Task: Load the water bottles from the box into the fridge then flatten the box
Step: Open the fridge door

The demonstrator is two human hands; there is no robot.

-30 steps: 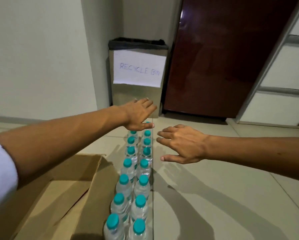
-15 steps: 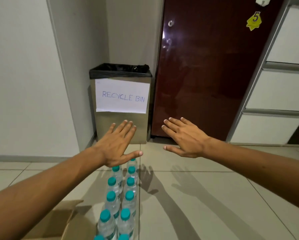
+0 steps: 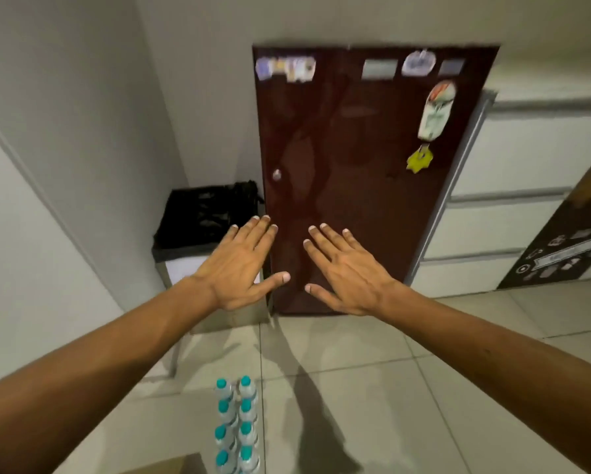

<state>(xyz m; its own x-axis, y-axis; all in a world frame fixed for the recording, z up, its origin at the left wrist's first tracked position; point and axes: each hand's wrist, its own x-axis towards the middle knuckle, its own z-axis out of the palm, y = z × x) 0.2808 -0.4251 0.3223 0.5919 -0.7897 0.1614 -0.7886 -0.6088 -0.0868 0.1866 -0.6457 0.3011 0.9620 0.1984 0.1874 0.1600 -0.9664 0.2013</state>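
Fridge (image 3: 348, 186) door ahead, left hand (image 3: 241, 268) and right hand (image 3: 347, 271) outstretched palms-down, fingers straight, spread, holding nothing.

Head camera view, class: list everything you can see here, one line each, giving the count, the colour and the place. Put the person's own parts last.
fridge: one, dark maroon, door closed, straight ahead against the wall.
magnets and stickers: several, mixed colours, upper part of the fridge door; blurred.
bin: one, black liner, left of the fridge in the corner.
water bottles: eight visible, clear with teal caps, two rows on the floor at bottom centre.
box: one, brown cardboard, only a corner shows at the bottom edge.
drawers: a stack, white, right of the fridge.
left hand: one, open, fingers spread, raised towards the fridge.
right hand: one, open, fingers spread, beside the left.
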